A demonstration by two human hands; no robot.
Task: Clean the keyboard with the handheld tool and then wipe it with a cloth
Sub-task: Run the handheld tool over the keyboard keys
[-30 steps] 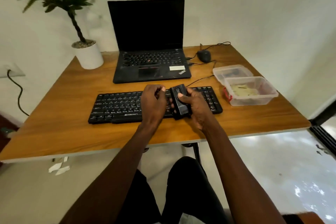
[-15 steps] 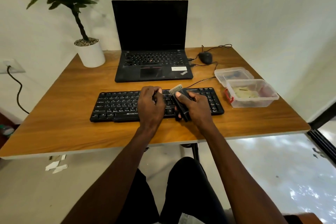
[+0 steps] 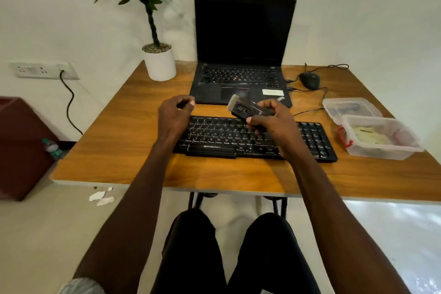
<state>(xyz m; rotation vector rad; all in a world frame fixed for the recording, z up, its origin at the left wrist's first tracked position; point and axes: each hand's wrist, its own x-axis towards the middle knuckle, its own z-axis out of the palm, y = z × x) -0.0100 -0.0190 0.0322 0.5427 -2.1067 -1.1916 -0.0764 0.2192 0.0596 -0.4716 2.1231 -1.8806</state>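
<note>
At the centre of the frame the right hand (image 3: 274, 124) grips a black brush tool (image 3: 248, 110) above the keyboard (image 3: 310, 138), its pale bristles pointing to the upper left. The left hand (image 3: 175, 117) hovers just left of it with fingers curled, holding nothing. The keyboard lies flat on the wooden desk (image 3: 119, 145), near its front edge. Behind it stands an open laptop (image 3: 243, 55) with a dark screen. A potted plant (image 3: 158, 59) stands at the upper left, a mouse (image 3: 309, 80) at the upper right. Two clear plastic boxes (image 3: 379, 137) sit at the right, the nearer holding something pale, perhaps a cloth.
</note>
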